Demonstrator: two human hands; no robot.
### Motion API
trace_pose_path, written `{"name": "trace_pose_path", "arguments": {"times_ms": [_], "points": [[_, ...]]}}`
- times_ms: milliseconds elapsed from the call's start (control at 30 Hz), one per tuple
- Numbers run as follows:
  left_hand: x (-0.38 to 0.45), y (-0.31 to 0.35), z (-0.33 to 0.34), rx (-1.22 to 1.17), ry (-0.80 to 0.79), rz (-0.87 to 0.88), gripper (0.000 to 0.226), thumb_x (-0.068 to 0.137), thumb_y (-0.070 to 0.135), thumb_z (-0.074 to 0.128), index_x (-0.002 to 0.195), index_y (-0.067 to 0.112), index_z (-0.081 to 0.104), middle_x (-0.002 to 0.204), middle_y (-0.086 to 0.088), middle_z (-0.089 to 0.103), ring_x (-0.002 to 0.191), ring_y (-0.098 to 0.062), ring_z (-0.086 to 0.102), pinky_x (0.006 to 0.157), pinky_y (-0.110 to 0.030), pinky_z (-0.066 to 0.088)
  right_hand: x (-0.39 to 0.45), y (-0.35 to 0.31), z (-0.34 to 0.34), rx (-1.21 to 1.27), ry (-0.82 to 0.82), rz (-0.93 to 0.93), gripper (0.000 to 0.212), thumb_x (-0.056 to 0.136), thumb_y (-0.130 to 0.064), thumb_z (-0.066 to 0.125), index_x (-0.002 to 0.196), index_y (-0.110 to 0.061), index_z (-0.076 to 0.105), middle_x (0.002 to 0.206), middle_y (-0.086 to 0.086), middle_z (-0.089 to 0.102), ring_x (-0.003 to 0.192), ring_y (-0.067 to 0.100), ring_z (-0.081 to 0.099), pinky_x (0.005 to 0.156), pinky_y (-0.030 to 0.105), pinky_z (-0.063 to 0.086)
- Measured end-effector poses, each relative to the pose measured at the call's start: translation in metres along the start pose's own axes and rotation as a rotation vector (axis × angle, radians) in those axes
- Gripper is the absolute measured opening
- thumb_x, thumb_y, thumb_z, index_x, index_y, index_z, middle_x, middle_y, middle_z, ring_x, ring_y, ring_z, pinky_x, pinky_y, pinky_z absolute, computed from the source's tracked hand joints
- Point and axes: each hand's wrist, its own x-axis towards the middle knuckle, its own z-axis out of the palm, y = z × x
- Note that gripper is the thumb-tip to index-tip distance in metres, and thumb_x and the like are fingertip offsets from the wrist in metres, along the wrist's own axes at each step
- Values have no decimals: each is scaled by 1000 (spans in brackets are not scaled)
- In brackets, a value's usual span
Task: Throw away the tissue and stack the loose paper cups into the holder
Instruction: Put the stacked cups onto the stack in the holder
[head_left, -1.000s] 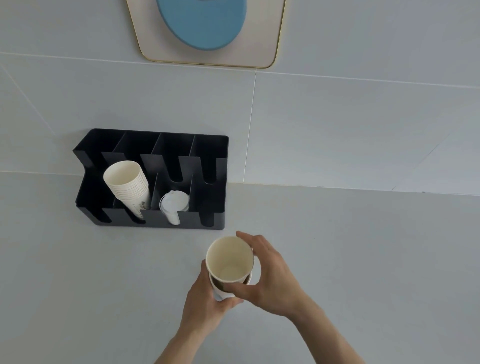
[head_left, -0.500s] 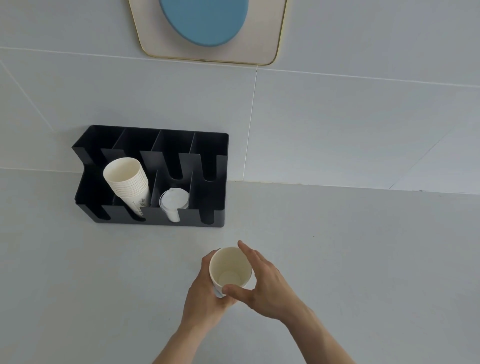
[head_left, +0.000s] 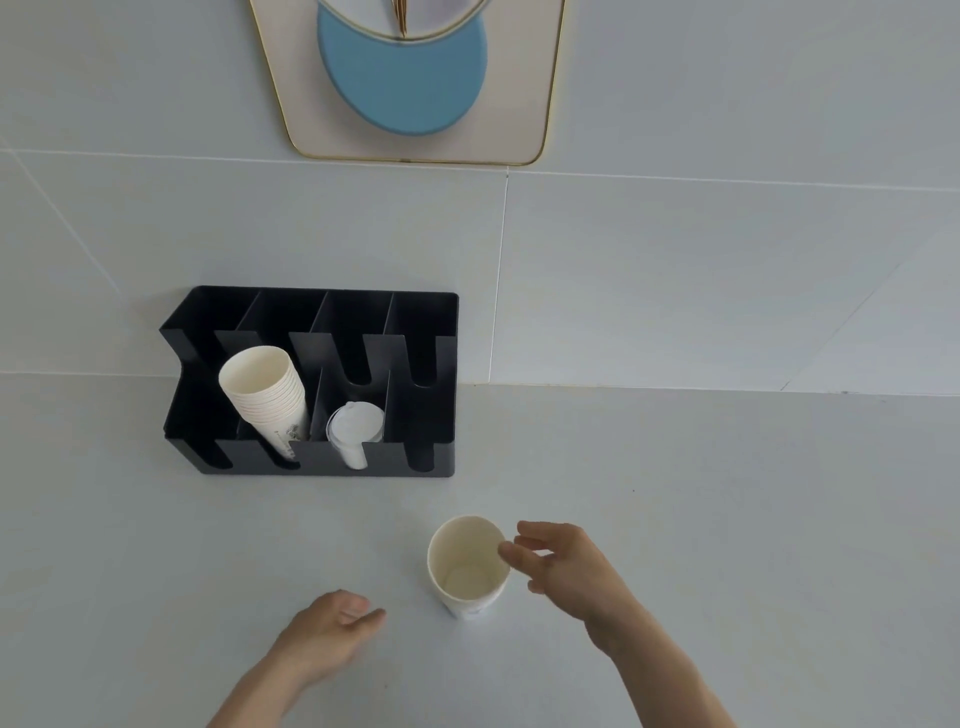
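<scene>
Our right hand (head_left: 563, 569) hangs low and right of centre, fingers spread loose, tips just beside the cup's (head_left: 467, 566) rim; we cannot tell if they touch it. Our left hand (head_left: 332, 631), lower centre, is half-curled and holds nothing. The cup stands upright on the counter (head_left: 727, 519). Further up and left, the black holder (head_left: 436, 415) keeps a tilted stack (head_left: 265, 397) and lids (head_left: 356, 428).

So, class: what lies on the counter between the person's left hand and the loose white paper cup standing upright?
Nothing: the head view shows bare grey counter between the left hand and the white paper cup.
</scene>
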Motion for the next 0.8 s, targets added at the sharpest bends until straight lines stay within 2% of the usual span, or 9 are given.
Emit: {"name": "trace_pose_path", "arguments": {"times_ms": [67,100,167,267,400,500,567,700,800], "points": [[-6,19,-12,-114,27,15,34,92,41,68,114,16,66,108,-4,71,91,-21,73,88,-38,58,1,-4,-3,38,-14,28,61,81,-41,78,122,3,65,109,18,72,103,33,71,99,42,57],[-10,31,-17,-157,19,29,30,94,41,64,113,17,67,109,-4,70,93,-21,73,88,-37,58,0,-6,-4,44,-39,27,52,80,-40,76,107,4,69,100,21,71,96,32,72,90,38,59],[-17,56,-22,-213,-38,68,29,95,44,61,109,20,69,110,-4,71,96,-21,73,88,-36,61,-2,-13,-4,22,-95,32,39,78,-39,71,86,-1,67,84,7,62,81,17,68,84,38,62],[-22,82,-22,-262,-136,92,32,93,46,64,108,18,72,111,-6,72,98,-25,74,86,-35,63,1,-17,-1,10,-115,35,40,84,-27,67,97,11,62,83,1,62,80,13,66,85,39,62],[-25,96,-16,-270,-189,106,23,93,31,66,102,13,77,110,-14,73,97,-28,75,85,-36,63,-2,-23,3,-33,-45,45,25,81,-16,63,91,5,71,81,16,67,81,23,72,73,32,64],[-23,94,-14,-281,-188,130,18,93,20,65,99,10,78,108,-18,75,98,-30,75,87,-37,63,-7,-27,8,-79,5,40,21,78,-8,57,86,7,70,66,7,54,60,21,54,64,26,51],[-23,91,-18,-295,-204,140,17,93,18,65,98,9,78,107,-19,76,97,-31,75,87,-38,63,-9,-29,11,-98,16,41,26,77,-8,56,91,12,64,67,4,49,59,17,47,62,25,46],[-23,90,-40,-315,-232,176,18,93,19,66,98,8,80,106,-18,76,86,-23,76,86,-37,63,-9,-44,18,-85,24,30,33,76,-13,57,96,12,65,70,3,57,62,15,54,65,27,55],[-24,92,-72,-335,-226,203,19,93,20,66,97,8,80,107,-19,76,82,-20,76,85,-36,63,-9,-75,28,-80,7,-13,21,84,-13,62,91,-2,79,76,4,71,68,12,67,70,27,62]]}}
